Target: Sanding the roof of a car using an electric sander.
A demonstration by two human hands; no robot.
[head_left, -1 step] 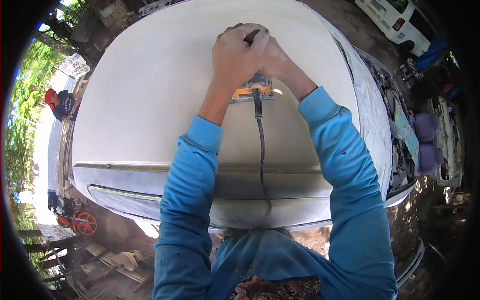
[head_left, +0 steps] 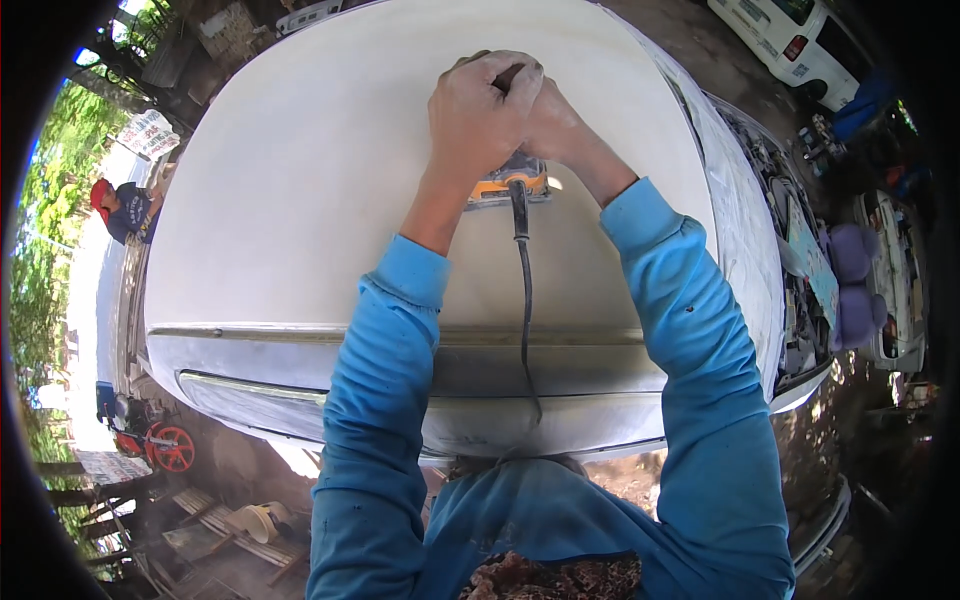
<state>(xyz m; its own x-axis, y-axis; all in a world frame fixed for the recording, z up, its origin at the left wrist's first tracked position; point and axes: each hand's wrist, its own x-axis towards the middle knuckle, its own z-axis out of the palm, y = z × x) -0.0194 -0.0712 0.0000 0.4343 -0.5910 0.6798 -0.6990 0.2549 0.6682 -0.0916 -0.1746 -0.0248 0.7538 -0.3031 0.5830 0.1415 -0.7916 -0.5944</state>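
An orange and black electric sander (head_left: 492, 188) rests on the pale, dusty roof (head_left: 300, 190) of a vehicle. Both my hands are closed over its top, so most of its body is hidden beneath them. My left hand (head_left: 470, 125) presses against my right hand (head_left: 550, 118), the fingers of the two overlapping at the far side. White dust coats the fingers. From the sander's near end a black power cord (head_left: 526, 290) runs toward me across the roof edge and down over the side of the vehicle.
Plastic sheeting (head_left: 745, 240) covers the windshield area, beside an exposed engine bay (head_left: 790, 230) on the right. A white van (head_left: 800, 50) stands at the far right. At the left are a person in a red cap (head_left: 125, 210) and a red-wheeled motorcycle (head_left: 168, 447).
My hands and the sander have shifted very slightly to the right and toward me. The grip looks the same.
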